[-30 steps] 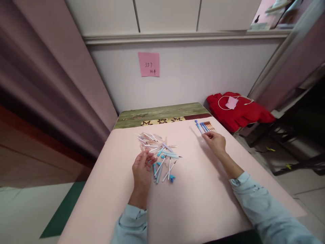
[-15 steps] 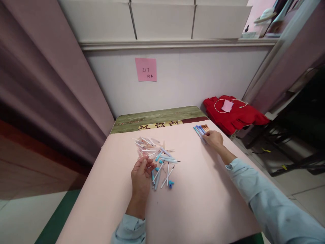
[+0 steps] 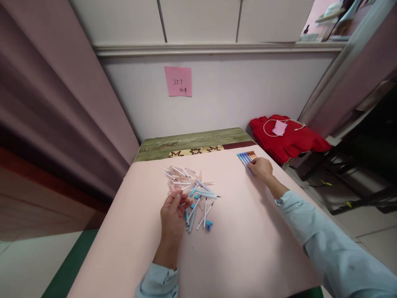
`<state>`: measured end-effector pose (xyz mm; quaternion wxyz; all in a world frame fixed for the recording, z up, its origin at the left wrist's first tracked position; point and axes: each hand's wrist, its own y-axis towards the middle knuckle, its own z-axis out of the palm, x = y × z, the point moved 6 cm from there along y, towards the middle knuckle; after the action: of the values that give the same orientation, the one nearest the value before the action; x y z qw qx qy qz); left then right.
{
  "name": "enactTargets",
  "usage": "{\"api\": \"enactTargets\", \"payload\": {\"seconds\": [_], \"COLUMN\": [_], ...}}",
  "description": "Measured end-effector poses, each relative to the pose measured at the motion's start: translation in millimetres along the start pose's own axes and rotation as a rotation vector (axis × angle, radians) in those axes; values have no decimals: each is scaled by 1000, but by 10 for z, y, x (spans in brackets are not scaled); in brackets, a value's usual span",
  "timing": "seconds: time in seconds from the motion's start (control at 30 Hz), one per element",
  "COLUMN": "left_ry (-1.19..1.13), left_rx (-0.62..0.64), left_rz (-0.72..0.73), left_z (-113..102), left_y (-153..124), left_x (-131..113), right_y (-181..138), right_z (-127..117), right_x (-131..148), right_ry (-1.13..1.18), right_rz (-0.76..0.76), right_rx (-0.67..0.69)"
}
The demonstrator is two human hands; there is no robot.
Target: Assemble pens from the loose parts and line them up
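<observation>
On the pink-covered table (image 3: 242, 244), my right hand (image 3: 262, 167) is at the far right, fingers pinched on a pen at the lower part of a row of capped pens (image 3: 245, 158). Their caps run from teal through blue to brown; my fingers hide part of the row. My left hand (image 3: 174, 207) rests by a loose pile, its fingers curled and thumb against the forefinger; anything between them is too small to make out. The pile has clear pinkish pen barrels (image 3: 173, 176), white refills (image 3: 205, 213) with dark tips, and blue caps (image 3: 209, 224).
Behind the table stands a white wall with a pink note (image 3: 178, 81). A red cloth (image 3: 288, 142) with a white cord lies beyond the right far corner. Curtains (image 3: 77, 82) hang at the left. A green wood-pattern strip (image 3: 192, 142) edges the table's far side.
The pens at the left of the row now lie closer and more evenly beside the others, with my right hand still on them. My left hand has stayed in place. The view has tilted slightly.
</observation>
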<state>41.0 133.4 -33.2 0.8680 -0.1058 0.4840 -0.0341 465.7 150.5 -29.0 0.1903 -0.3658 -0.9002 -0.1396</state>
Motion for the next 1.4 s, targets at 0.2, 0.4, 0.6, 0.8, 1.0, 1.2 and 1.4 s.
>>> {"api": "enactTargets", "payload": {"seconds": [0.2, 0.4, 0.6, 0.8, 1.0, 1.2, 1.4], "left_ry": [10, 51, 170, 712, 1009, 965, 981], "left_rx": [-12, -70, -102, -57, -126, -198, -193], "left_rz": [19, 145, 257, 432, 653, 596, 615], "left_z": [-9, -63, -100, -292, -598, -741, -716], "left_y": [-4, 14, -94, -553, -901, -833, -814], "left_x": [-22, -105, -184, -220, -182, -68, -70], "right_y": [-94, -776, -1689, -2103, -2280, -2277, -2267], "right_z": [-194, -126, 52, 149, 193, 184, 212], "right_x": [-222, -428, 87, 433, 492, 458, 444], "right_ry": [138, 791, 954, 893, 762, 741, 768], "right_rz": [20, 145, 27, -144, -340, -382, -355], "right_rx": [-91, -34, 293, 350, 262, 253, 257]}}
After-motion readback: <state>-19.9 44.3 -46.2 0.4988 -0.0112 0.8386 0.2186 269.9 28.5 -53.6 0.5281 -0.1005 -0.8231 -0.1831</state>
